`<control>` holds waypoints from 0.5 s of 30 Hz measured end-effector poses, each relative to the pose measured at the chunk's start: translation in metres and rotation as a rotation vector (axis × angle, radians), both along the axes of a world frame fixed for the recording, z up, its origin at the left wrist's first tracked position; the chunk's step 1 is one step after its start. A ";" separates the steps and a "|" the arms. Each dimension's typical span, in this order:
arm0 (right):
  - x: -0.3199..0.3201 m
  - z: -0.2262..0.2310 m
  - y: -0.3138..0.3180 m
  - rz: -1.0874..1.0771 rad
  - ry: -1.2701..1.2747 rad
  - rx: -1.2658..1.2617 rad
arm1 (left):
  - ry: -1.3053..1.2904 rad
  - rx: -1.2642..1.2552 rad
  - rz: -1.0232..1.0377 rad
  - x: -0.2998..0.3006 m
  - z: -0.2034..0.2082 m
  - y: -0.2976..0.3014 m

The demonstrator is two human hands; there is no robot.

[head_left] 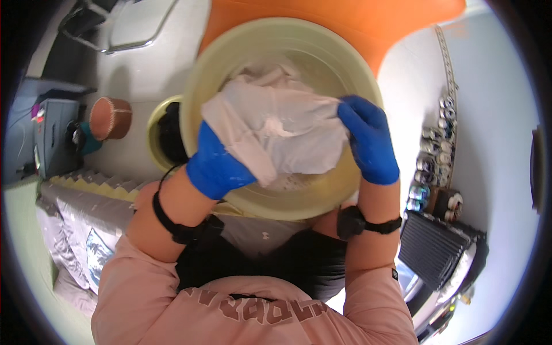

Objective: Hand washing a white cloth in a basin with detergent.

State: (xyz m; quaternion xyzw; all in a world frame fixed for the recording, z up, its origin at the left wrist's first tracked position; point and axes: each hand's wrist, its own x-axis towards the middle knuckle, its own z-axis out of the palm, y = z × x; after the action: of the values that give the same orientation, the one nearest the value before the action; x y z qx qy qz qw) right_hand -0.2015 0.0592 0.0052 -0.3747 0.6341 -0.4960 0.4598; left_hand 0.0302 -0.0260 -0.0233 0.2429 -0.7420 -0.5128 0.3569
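A wet, pale pink cloth garment [293,123] is stretched between my hands above a large pale yellow basin [198,75]. My left hand [221,167], in a blue rubber glove, is closed on the garment's near left edge, where a fold hangs over the fingers. My right hand [371,141], gloved the same way, pinches the garment's upper right edge with bent fingers. Part of the garment lies bunched toward the far side of the basin. A whitish patch [276,126] shows at its middle. Shallow cloudy water [322,72] shows in the basin.
An orange surface [402,20] lies under the basin's far side. Left of it stands a smaller yellow tub [153,138] with dark cloth [171,135] inside. Farther left are a brown round bin [112,118] and a metal-framed chair [141,26]. Shoes [428,149] and a black ribbed case [432,247] line the right.
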 end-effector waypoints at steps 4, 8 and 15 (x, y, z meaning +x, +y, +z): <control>0.005 -0.019 -0.010 -0.134 0.102 -0.118 | -0.061 0.111 0.040 0.005 0.014 0.012; 0.027 -0.011 -0.006 -0.338 0.774 -0.400 | -0.016 0.032 -0.125 -0.021 0.020 0.008; 0.100 0.020 0.035 0.006 1.032 -0.440 | 0.477 0.576 -0.126 -0.022 0.020 0.018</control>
State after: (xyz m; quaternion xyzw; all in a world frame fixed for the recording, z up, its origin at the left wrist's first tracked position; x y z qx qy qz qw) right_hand -0.1017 0.0943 0.0249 -0.6577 0.6574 -0.3677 0.0023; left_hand 0.0077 -0.0083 -0.0032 0.1612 -0.4772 -0.7634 0.4044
